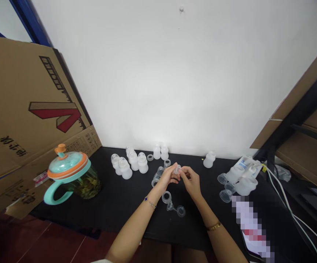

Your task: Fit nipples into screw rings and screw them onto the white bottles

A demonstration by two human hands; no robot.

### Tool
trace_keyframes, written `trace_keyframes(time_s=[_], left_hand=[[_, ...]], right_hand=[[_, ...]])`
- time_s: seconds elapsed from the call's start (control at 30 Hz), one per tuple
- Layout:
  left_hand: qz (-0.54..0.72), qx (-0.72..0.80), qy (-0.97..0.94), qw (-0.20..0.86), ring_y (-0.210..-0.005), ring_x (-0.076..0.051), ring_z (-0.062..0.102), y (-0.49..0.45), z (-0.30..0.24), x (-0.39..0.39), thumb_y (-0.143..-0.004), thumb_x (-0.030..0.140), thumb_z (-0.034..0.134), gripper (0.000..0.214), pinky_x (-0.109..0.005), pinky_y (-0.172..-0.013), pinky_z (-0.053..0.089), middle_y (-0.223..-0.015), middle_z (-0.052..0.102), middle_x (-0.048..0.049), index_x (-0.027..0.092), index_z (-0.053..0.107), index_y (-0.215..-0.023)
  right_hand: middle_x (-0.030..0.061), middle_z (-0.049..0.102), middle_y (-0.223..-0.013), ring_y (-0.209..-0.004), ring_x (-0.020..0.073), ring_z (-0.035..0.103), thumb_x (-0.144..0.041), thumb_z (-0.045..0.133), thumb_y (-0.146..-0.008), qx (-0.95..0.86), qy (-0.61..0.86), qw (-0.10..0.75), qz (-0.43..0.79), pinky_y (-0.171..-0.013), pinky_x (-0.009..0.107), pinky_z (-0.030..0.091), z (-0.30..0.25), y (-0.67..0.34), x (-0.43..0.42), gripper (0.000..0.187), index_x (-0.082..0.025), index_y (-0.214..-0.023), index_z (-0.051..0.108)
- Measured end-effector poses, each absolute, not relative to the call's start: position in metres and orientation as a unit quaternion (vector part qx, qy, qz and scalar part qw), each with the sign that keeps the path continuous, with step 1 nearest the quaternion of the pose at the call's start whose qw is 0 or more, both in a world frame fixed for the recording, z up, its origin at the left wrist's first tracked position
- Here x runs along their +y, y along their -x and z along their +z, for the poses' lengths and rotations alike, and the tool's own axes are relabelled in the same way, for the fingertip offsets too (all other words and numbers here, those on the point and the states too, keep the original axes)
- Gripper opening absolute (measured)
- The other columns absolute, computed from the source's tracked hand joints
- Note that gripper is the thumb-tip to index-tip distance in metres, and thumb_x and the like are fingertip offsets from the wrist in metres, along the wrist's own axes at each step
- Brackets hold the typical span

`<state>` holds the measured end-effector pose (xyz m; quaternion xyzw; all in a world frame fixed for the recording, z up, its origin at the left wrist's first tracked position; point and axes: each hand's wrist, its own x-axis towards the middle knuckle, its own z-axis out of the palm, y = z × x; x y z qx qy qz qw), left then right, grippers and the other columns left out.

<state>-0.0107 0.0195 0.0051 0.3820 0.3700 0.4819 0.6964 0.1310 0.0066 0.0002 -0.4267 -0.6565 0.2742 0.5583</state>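
Observation:
My left hand (pixel 168 178) and my right hand (pixel 191 179) meet above the black table (pixel 114 204), both pinching a small clear plastic part (pixel 177 169) between their fingertips. Just below the hands lie three clear funnel-like pieces (pixel 172 203). More clear rings and caps (pixel 158 172) lie behind my left hand. Several small white bottles (pixel 128 163) stand in a group at the back left, two more (pixel 160 152) by the wall, and one (pixel 209 159) alone at the back right.
A glass jug with a teal handle and teal-orange lid (pixel 70 177) stands at the left. Cardboard boxes (pixel 23 120) lean at the left. Clear cups and bottles (pixel 236 180) lie at the right, beside white cables (pixel 287 204) and a blurred card (pixel 250 226).

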Motion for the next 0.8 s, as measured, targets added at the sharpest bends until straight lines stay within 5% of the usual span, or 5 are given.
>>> trace_keyframes(time_s=[0.2,0.57,0.7,0.8], left_hand=[[0.481,0.354,-0.377,0.708,-0.056,-0.013,0.063,0.012,0.002,0.021,-0.082,0.064,0.064,0.052,-0.020,-0.050,0.051,-0.069,0.068,-0.0049,0.013,0.068,-0.088],[0.483,0.349,-0.346,0.725,-0.057,-0.015,0.065,0.012,-0.003,0.025,-0.080,0.051,0.069,0.038,-0.022,-0.049,0.050,-0.074,0.069,-0.0053,0.015,0.063,-0.091],[0.504,0.343,-0.321,0.724,-0.056,-0.014,0.064,0.013,0.001,0.024,-0.080,0.045,0.067,0.034,-0.022,-0.049,0.049,-0.078,0.071,-0.0057,0.016,0.061,-0.096],[0.537,0.358,-0.308,0.699,-0.057,-0.012,0.064,0.015,0.007,0.022,-0.080,0.042,0.065,0.033,-0.020,-0.050,0.048,-0.093,0.074,-0.0097,0.016,0.059,-0.099]], right_hand=[[0.0027,0.072,-0.081,-0.070,0.0189,0.068,-0.042,0.063,-0.089,-0.649,0.437,0.560,0.273,-0.055,0.026,0.050,-0.001,-0.130,0.007,0.026,-0.021,-0.105,0.065],[0.0042,0.070,-0.083,-0.075,0.0198,0.067,-0.042,0.059,-0.091,-0.676,0.431,0.544,0.248,-0.057,0.026,0.050,0.002,-0.133,0.010,0.022,-0.022,-0.092,0.068],[0.0051,0.069,-0.089,-0.075,0.0195,0.066,-0.045,0.061,-0.090,-0.685,0.441,0.533,0.231,-0.054,0.026,0.050,0.005,-0.144,0.016,0.034,-0.022,-0.114,0.065],[0.0110,0.067,-0.107,-0.085,0.0228,0.064,-0.048,0.056,-0.092,-0.656,0.526,0.533,0.100,-0.062,0.031,0.053,0.006,-0.164,0.027,0.042,-0.020,-0.124,0.061]])
